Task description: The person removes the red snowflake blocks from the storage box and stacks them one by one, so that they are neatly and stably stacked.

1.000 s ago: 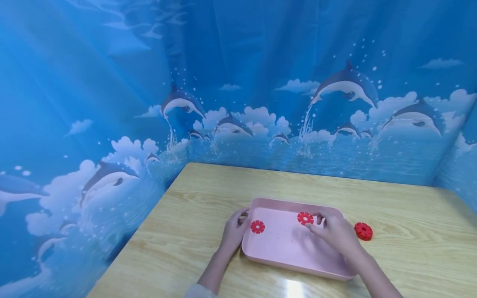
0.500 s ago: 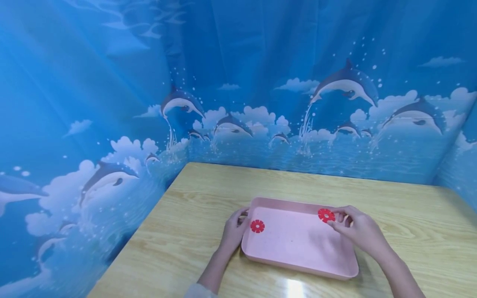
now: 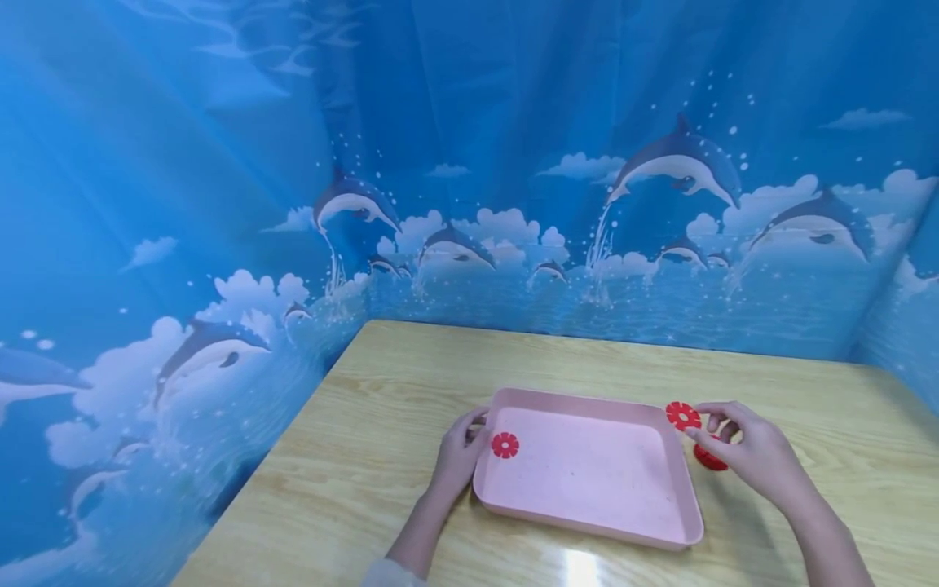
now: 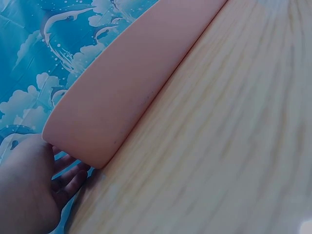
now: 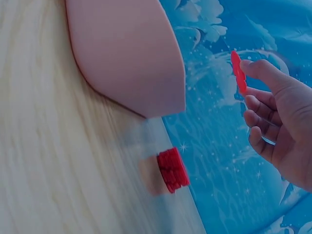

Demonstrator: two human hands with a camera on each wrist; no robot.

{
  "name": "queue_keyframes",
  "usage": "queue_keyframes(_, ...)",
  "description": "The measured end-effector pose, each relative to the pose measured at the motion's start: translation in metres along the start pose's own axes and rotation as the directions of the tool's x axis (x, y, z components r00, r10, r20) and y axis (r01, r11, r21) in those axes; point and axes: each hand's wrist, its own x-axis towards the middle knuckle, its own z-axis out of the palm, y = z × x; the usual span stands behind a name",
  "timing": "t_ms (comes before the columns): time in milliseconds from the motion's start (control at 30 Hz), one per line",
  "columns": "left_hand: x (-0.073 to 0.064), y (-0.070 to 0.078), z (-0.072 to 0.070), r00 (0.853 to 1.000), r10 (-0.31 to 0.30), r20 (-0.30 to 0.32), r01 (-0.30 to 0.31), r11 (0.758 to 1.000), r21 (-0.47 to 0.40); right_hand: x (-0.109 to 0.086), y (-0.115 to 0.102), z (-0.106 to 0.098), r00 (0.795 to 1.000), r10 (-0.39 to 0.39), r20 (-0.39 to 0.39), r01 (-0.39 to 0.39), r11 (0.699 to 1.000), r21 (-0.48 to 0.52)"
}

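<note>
In the head view, my right hand [image 3: 751, 448] pinches a red snowflake building disc [image 3: 683, 417] with notches and a centre hole, between thumb and index finger. The disc is raised over the far right corner of a shallow pink tray [image 3: 587, 538]. A second red disc [image 3: 504, 445] lies inside the tray near its left end. Beside the tray's right wall, a small stack of red discs [image 5: 173, 170] stands on the table, partly covered by the right hand in the head view. My left hand [image 3: 460, 452] rests against the tray's left wall, its fingers loosely bent.
A wood-grain table [image 3: 337, 489] carries the tray and the stack. Behind it and along the left hangs a blue curtain [image 3: 469, 163] printed with dolphins, close to the table's edges. Light reflects off the table in front of the tray.
My right hand has moved right with the pinched disc, from over the tray's interior to its far right corner. The left hand, the tray and the disc in it have stayed put.
</note>
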Motion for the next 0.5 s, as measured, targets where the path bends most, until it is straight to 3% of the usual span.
queue_keyframes(500,0.0,-0.002,0.001,1.0,-0.002,0.0,0.002,1.0,-0.013,-0.009,0.039,-0.009,0.999,0.049,0.018,-0.049,0.999,-0.019)
